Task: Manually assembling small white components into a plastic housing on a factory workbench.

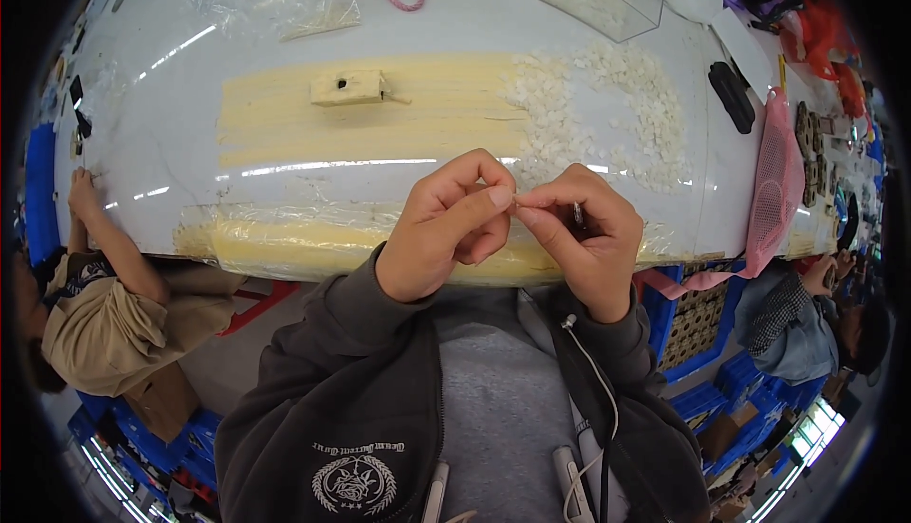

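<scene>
Fingertips meet over the near edge of the white worktable, and everything else I place from that edge. Off its left end, a neighbour in a tan shirt rests a hand on the tabletop. Nearer the middle, my left hand is pinched narrow, thumb and forefinger closed on the left end of a tiny pale piece; it is too small to tell what it is. The piece lies between my two hands just above the table's near edge, its long axis running left to right, so each hand has one end and neither is clearer nearer. My right hand pinches the other end, and a short dark pin-like thing shows between its fingers. Beyond my hands, toward the far side, sits a small wooden block with a hole, and right of it a scatter of small white pieces. A pink mesh bag drapes over the right end.
</scene>
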A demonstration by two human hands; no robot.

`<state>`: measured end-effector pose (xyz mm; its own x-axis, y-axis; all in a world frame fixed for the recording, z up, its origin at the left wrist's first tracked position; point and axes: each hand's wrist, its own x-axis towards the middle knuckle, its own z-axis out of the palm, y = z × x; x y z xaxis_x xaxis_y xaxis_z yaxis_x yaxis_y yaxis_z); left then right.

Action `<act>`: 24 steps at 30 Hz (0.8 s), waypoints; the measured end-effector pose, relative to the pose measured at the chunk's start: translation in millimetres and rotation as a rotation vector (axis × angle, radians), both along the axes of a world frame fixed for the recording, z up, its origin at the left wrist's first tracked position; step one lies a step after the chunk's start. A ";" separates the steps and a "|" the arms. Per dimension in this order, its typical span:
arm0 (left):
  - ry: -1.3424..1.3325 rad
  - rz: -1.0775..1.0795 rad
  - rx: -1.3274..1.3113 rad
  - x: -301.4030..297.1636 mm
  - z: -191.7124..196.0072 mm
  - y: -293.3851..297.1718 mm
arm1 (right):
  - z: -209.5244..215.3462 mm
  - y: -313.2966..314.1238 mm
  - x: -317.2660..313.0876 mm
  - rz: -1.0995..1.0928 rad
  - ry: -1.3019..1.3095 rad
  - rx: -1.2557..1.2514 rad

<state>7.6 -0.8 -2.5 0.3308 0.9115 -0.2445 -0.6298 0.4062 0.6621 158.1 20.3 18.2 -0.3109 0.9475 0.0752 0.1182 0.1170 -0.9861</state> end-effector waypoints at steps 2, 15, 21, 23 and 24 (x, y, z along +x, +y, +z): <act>-0.015 0.039 0.011 1.7 0.2 -0.1 | 0.4 -0.3 -2.1 -0.010 0.003 0.037; -0.171 0.114 0.118 2.9 -7.3 -0.4 | 2.0 -5.1 -7.7 0.049 0.333 -0.261; -0.263 0.088 0.068 2.3 -7.5 -1.0 | 1.3 -5.8 -6.7 0.067 0.139 -0.101; -0.347 0.066 0.027 1.8 -7.4 -0.7 | -0.7 -5.7 -4.6 0.107 0.023 0.062; -0.347 0.067 0.026 1.4 -6.7 -0.4 | -0.6 -5.6 -3.9 0.107 0.023 0.061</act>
